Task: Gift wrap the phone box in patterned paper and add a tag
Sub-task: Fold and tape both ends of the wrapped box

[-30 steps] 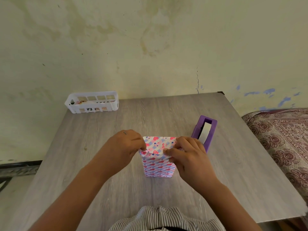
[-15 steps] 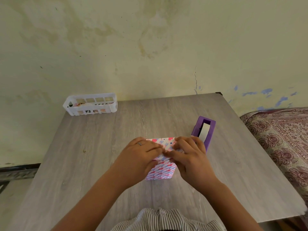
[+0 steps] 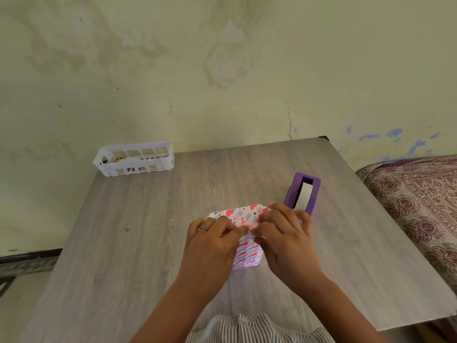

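While left hand (image 3: 210,240) and right hand (image 3: 284,233) pinched top flaps of upright pink-heart-papered phone box (image 3: 247,256) at grey table (image 3: 148,243) centre, fold risked springing open if released before taping.

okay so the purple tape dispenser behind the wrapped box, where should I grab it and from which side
Probably grip the purple tape dispenser across its two long side walls, coming down from above at its far end. The walls look flat and parallel, the right hand covers its near end, and the tape strip runs down the middle.
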Motion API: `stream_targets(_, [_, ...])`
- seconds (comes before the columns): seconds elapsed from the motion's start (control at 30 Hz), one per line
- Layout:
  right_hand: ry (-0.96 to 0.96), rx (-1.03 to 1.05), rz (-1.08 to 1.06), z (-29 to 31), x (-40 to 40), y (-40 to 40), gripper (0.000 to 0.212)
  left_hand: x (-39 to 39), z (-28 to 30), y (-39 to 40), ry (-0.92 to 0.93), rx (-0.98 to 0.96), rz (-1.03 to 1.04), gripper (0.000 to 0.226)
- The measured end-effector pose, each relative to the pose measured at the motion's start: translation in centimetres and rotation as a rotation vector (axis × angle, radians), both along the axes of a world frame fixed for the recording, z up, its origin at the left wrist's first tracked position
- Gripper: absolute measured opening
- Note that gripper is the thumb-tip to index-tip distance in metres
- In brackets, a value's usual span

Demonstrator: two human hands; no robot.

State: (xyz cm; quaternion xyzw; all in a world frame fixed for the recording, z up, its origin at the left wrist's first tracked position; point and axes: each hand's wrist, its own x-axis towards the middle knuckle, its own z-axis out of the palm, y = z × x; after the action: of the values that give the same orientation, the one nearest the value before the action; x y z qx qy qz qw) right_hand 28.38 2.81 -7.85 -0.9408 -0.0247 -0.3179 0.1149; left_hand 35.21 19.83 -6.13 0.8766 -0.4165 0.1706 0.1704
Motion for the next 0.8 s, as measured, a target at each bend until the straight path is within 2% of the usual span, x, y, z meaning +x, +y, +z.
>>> stream_targets(0.07, [-0.005,0.241,0.017,1.1,-0.6,-0.1,0.013,-0.4,0.0,-0.3,0.014,0.007,0.016,0.033])
stream_targets(0.1, [-0.032,0.441,-0.014,1.6,-0.9,-0.4,0.013,-0.5,0.1,-0.3,0.021,0.010,0.019,0.033])
stream_targets(0.2, [-0.098,1.091,-0.310,1.1,-1.1,-2.5,0.017,-0.5,0.1,-0.3,0.011,0.031,0.020,0.033])
stream_targets(0.3, [0.035,1.436,-0.577,-2.2,-0.9,-5.2,0.012,-0.7,0.0,-0.2,0.042,0.047,0.016,0.045])
stream_targets(0.4, [0.194,1.534,-0.669,-4.7,-0.5,-5.8,0.027,-0.8,0.1,-0.2,0.066,0.038,0.010,0.052])
stream_targets(0.57, [0.278,1.359,-0.759,-5.3,1.0,-5.9,0.038,-0.9,-0.3,-0.2,0.024,-0.020,0.037,0.046])
stream_targets(0.63, [0.310,1.368,-0.766,-4.8,1.8,-5.6,0.032,-1.0,-0.4,-0.1,0.027,-0.026,0.049,0.052])
stream_targets(0.67, [0.309,1.455,-0.779,-4.5,2.2,-5.5,0.027,-1.0,-0.5,-0.1,0.031,-0.025,0.049,0.055])
stream_targets(0.77, [0.231,1.911,-0.853,-3.1,3.1,-5.9,0.018,-0.9,-0.7,-0.1,0.027,-0.027,0.039,0.060])
stream_targets(0.8, [0.196,1.986,-0.872,-2.9,3.3,-6.0,0.016,-0.8,-0.8,-0.1,0.030,-0.031,0.039,0.060])
